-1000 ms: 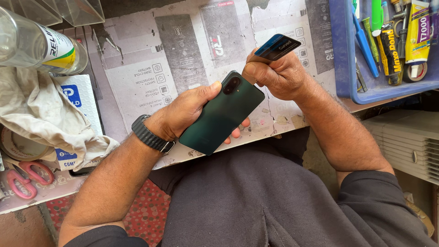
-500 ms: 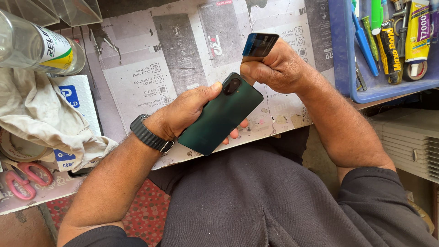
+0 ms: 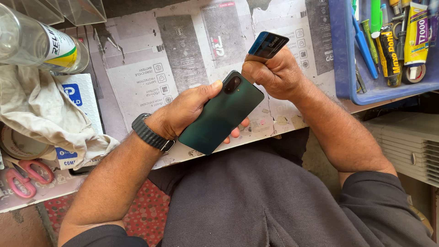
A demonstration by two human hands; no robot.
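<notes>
**Phone back cover: still on, pry card at the top corner**

Left hand (image 3: 187, 110) grips the dark green phone (image 3: 222, 120), back side up, camera end pointing far-right. Thumb lies along the far edge, fingertips curl under the near edge, so it's clamped across the width. The phone is held in the air just above the near edge of the paper-covered bench (image 3: 137, 77).

Right hand (image 3: 274, 75) is closed in a fist on a thin blue plastic card (image 3: 268, 44); the card sticks up out of the fist. Fist sits right at the phone's camera corner, touching or nearly so. Can't tell whether the card's lower edge is in the seam; the hand hides it.

Status, my read: no visible gap in the cover, nothing lifted. Separation at most just begun; the whole perimeter is left.

Nearby: blue tray (image 3: 340, 68) with glue tubes far right, cloth (image 3: 41, 114) and pink scissors (image 3: 20, 176) left.
</notes>
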